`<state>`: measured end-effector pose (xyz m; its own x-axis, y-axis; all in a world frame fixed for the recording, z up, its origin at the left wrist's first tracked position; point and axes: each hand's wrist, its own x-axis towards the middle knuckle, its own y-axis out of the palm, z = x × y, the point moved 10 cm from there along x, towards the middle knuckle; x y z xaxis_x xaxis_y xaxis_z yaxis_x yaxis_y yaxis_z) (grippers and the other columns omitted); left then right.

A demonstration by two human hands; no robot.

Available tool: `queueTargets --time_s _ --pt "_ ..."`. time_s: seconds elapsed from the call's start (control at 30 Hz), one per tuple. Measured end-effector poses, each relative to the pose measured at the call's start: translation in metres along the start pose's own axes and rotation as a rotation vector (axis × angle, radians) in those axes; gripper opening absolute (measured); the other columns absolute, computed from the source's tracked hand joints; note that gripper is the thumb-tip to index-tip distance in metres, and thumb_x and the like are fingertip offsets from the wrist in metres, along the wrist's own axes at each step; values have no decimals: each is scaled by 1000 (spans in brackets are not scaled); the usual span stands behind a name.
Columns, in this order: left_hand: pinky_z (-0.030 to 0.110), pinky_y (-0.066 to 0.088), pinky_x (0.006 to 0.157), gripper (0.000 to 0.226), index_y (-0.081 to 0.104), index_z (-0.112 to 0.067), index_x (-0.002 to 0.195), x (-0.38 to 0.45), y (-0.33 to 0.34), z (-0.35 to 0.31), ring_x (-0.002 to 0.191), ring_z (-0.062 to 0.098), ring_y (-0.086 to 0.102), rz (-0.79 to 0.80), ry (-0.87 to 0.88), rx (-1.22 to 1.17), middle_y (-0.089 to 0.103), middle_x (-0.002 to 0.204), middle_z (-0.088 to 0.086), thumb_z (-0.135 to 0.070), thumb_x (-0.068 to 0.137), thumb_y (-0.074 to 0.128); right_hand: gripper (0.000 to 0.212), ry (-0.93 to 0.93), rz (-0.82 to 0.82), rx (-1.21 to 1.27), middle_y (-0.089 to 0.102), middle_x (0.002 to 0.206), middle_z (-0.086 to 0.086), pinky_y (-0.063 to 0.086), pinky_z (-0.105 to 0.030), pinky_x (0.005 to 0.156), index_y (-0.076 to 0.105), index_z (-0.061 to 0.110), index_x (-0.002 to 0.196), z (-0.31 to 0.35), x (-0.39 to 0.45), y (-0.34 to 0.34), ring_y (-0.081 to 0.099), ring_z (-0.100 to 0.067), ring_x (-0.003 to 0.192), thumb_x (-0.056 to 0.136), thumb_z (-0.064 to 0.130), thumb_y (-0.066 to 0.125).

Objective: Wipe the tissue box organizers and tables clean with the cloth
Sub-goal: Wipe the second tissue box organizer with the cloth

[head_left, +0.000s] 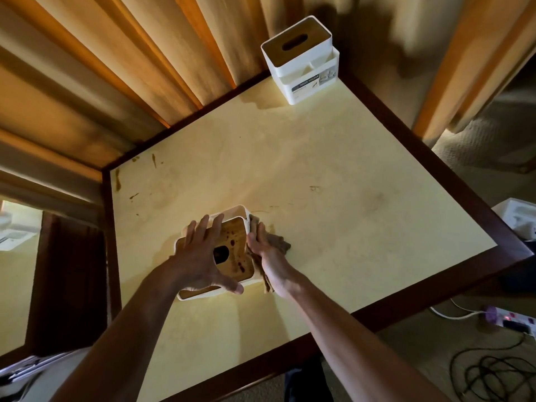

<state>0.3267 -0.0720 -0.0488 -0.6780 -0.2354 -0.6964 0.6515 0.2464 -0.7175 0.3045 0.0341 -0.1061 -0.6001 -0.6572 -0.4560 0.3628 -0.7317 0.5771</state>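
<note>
1. The left hand [203, 256] lies spread on top of the near tissue box organizer [232, 250], fingers straight and fanned over its wooden lid, thumb reaching down to the box's near edge; the hand is open and presses rather than grips
2. Under that palm the lid shows a dark oval slot and several dark brown spots just right of the fingers
3. The right hand [265, 250] sits just right of the left, against the organizer's right side wall, with the brown cloth [278, 242] caught between the hand and the box; the fingers seem to lie fairly flat on the cloth, but whether they curl round it I cannot tell
4. Part of the cloth sticks out beyond the right hand's fingers onto the table [333, 175], and a strip of it hangs down beside the wrist along the box wall
5. Far ahead of both hands, near the table's back corner, stands a second tissue box organizer [301, 68], white, upright, with a wooden slotted top and a label on its front compartment
6. Left of and beyond the left hand, brown smears [117, 178] mark the pale tabletop near its dark wooden rim
7. Behind the table hang tan curtains [116, 68]; to the right of the right arm, on the floor, lie a power strip [510, 319] and coiled dark cables [490, 375]
</note>
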Motion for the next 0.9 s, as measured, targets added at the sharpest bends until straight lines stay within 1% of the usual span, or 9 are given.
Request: queueTargets --time_s 0.07,0.17,0.3,0.4,0.5,0.57,0.67,0.8,0.9 --pt "52 3 122 160 -29 -35 150 0 1 0 147 23 -32 4 -1 -11 -34 159 -8 -71 45 86 106 -6 -4 -14 14 162 1 21 -46 121 -3 28 156 4 9 1 19 -16 147 75 67 54" --pt "53 4 122 162 -31 -38 148 1 2 2 146 22 -34 19 -9 -27 -36 158 -9 -74 41 85 106 -2 10 -27 9 163 6 19 -47 121 -3 32 155 14 16 4 18 -15 148 75 66 56" --pt "58 6 121 169 -32 -44 146 2 4 3 146 21 -34 37 -1 -59 -36 157 -13 -91 18 68 68 -57 -10 -95 31 152 2 34 -40 113 7 29 155 26 16 6 36 -13 137 100 49 43" --pt "60 7 120 171 -33 -46 144 3 4 4 145 21 -35 36 12 -70 -36 157 -14 -98 9 57 67 -135 4 -271 4 164 10 16 -52 121 2 51 149 28 10 14 8 -12 150 92 69 34" --pt "61 7 120 173 -35 -45 144 3 5 5 145 20 -36 41 10 -69 -38 156 -15 -99 7 56 49 -250 -17 -343 0 159 22 4 -44 124 8 40 153 30 -2 10 -2 2 147 107 40 25" --pt "61 9 119 173 -35 -46 143 3 4 5 145 19 -36 35 5 -73 -37 156 -16 -99 6 56 45 -329 -6 -329 2 154 33 3 -44 124 12 50 148 28 -12 10 -3 7 145 108 32 24" --pt "63 12 118 170 -38 -54 137 2 3 5 145 19 -34 21 3 -82 -36 155 -18 -100 3 55 45 -312 10 -247 6 161 23 10 -52 122 15 74 133 11 -22 11 2 -1 149 104 43 25" --pt "64 13 118 168 -40 -56 134 1 2 5 146 19 -32 8 4 -78 -34 155 -19 -100 2 54 40 -236 7 -202 6 164 10 11 -50 122 11 84 122 -9 -31 12 3 -8 150 93 64 28" --pt "62 14 118 167 -36 -54 136 1 2 5 147 20 -29 3 5 -63 -30 157 -17 -101 2 51 62 -132 2 -222 -7 164 11 5 -49 123 -5 63 140 -17 -26 8 -3 -8 150 88 69 27"
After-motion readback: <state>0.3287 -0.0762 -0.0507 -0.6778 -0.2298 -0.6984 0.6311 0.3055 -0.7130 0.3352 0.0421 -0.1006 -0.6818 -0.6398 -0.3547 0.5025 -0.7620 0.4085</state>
